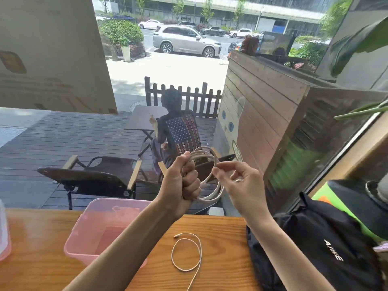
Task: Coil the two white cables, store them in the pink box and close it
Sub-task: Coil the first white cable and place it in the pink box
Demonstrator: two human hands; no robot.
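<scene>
White cable [206, 175], looped round (several turns), is gripped by left hand [184, 183], right hand [237, 181] pinching it.

Pink box [84, 225] mouth open (left forearm crosses it); black bag [315, 244] blocks right.

Across the bottom of the frame we see a wooden table [220, 232]. On it, left of centre, stands the open pink box [84, 234]; at lower centre lies a thin white cable [199, 248] in a loose loop. A black bag [319, 244] sits at lower right, and a translucent pink lid [4, 234] at the left edge.
</scene>
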